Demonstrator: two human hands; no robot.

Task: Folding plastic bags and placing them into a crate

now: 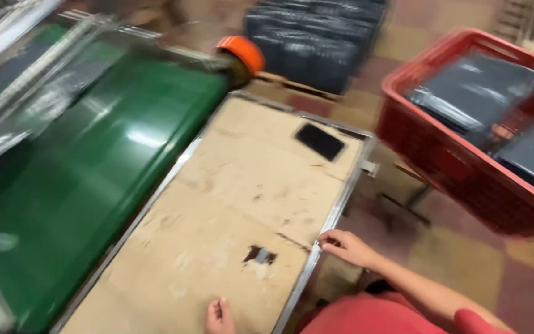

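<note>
A worn wooden tabletop with a metal rim lies in front of me. My right hand rests on the rim at the table's right edge, fingers curled over the metal. My left hand lies on the wood at the near edge, holding nothing, only partly in view. A small flat black object sits at the table's far right corner. A small hole shows in the wood between my hands.
A green conveyor belt runs along the table's left side, with an orange roller end. A red plastic crate holding dark flat packs stands at right. Dark stacked crates stand at the back.
</note>
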